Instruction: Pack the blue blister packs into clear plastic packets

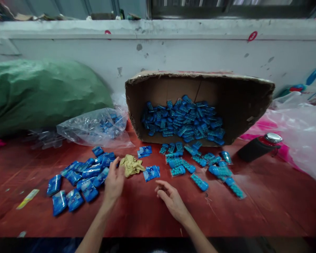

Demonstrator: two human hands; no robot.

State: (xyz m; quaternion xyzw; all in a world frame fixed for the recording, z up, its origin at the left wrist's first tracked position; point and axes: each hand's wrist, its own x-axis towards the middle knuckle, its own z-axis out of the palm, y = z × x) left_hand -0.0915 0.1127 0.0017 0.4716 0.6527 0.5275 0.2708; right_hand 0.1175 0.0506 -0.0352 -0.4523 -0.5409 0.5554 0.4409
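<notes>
My left hand (114,181), slightly blurred, is over the table between a heap of filled blue packets (91,171) and a crumpled yellow-green cloth (132,165). Its fingers are apart and I see nothing in them. My right hand (171,199) hovers further right with loosely bent fingers, thumb apart, holding nothing visible. Just beyond it lies a flat blue packet (151,173), and another small blue packet (144,151) rests behind that. Small clear bottles of turquoise balls with blue caps (199,182) are scattered to the right.
A cardboard box (252,109) on its side holds many similar bottles (184,117). Left of it are a clear bag (76,128) with blue pieces and a green sack (42,95). A dark flask (255,148) and pinkish plastic bags (302,133) stand right on the red table (142,218).
</notes>
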